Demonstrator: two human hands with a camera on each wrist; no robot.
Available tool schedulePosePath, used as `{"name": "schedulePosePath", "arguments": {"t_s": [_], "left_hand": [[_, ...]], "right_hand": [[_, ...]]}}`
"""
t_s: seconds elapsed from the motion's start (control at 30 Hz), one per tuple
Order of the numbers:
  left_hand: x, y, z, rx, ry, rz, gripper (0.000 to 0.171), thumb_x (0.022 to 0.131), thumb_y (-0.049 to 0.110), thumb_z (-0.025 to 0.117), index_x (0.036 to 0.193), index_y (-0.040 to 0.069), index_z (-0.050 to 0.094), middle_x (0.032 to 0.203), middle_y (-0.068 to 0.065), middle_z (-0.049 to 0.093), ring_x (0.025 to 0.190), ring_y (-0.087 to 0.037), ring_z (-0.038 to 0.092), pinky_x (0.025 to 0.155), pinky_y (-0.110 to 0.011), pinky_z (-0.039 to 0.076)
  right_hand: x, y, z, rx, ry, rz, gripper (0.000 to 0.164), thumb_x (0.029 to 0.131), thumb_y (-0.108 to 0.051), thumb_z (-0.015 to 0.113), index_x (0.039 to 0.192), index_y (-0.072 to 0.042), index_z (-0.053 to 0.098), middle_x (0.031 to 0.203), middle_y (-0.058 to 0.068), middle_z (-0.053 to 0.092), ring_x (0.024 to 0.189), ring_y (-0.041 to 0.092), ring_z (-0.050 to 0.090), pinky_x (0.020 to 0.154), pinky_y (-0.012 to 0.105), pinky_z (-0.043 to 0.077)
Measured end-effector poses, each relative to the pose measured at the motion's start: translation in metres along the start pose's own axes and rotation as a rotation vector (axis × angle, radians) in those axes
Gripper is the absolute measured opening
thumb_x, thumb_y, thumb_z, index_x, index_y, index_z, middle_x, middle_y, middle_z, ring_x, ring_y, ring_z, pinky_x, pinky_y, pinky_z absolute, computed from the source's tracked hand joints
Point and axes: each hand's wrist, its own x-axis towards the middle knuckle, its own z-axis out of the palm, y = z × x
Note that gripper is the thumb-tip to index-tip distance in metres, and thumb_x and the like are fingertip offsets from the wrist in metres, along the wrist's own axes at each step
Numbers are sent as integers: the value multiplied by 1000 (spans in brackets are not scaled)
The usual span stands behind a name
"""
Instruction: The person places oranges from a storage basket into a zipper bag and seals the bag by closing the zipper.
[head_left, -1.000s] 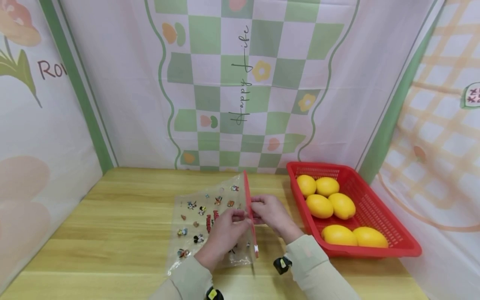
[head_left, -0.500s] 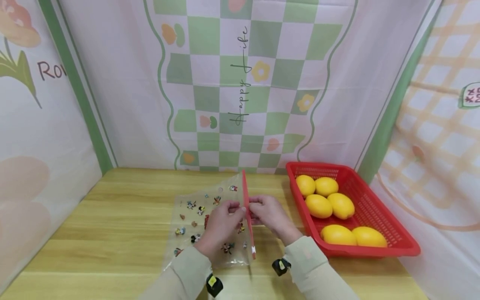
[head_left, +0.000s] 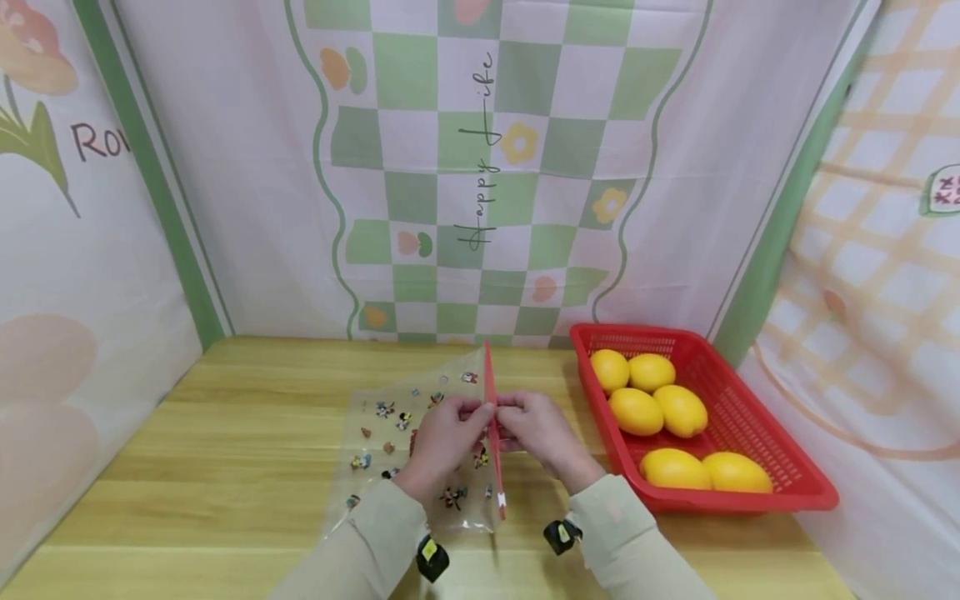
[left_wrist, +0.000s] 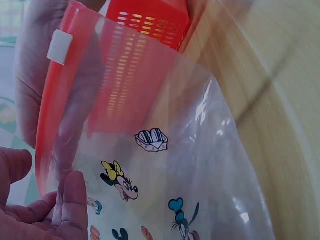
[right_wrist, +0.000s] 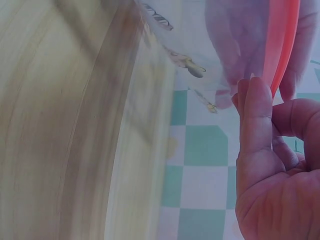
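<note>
A clear zip bag printed with cartoon figures stands tilted over the table, its red zip strip facing right. At the strip's lower end is a white slider. My left hand pinches the bag just beside the strip, from the left. From the opposite side my right hand pinches the bag's mouth close to the same spot. In the right wrist view, the thumb and fingers of my right hand meet at the strip. The bag looks flat, and nothing shows inside it.
To the right stands a red plastic basket with several lemons in it. The wooden table runs up to a checked cloth backdrop. Cloth walls close both sides.
My left fingers have shifted slightly up along the strip, nearer to my right fingers. The strip's lower end has swung a little to the left. The basket stays in place.
</note>
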Motion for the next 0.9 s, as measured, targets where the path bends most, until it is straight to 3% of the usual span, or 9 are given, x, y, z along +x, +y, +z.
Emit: {"name": "schedulePosePath", "arguments": {"t_s": [0.4,0.5,0.63,0.77,0.9], "left_hand": [[4,2,3,26,23,-8,32,99,31,67,119,6,73,95,-3,73,83,-25,72,74,-41,62],[3,3,4,52,34,-15,31,99,29,66,120,7,73,95,-2,73,82,-25,72,70,-39,62],[1,6,4,97,46,-8,29,98,23,65,121,7,72,94,-1,73,76,-23,70,55,-34,56],[0,8,5,152,54,35,28,98,17,64,122,6,72,93,-1,73,70,-19,68,47,-26,50],[-1,7,6,244,77,117,33,98,13,63,130,4,68,98,-2,75,70,-12,66,52,-23,53]], "right_hand": [[-2,1,-1,13,-17,-2,35,98,-7,55,127,6,69,99,15,78,82,18,74,73,36,64],[-2,1,-1,19,-17,-3,34,98,-6,55,127,6,69,99,15,78,83,20,75,73,36,64],[-4,1,0,23,-11,-8,35,97,-5,56,127,7,69,99,16,77,84,21,75,73,36,64],[-5,0,0,8,5,-17,35,96,-4,55,126,8,69,99,17,78,84,22,75,73,37,64],[-5,-1,1,-12,32,-10,33,96,-5,57,125,6,70,95,14,78,81,21,74,73,39,64]]}}
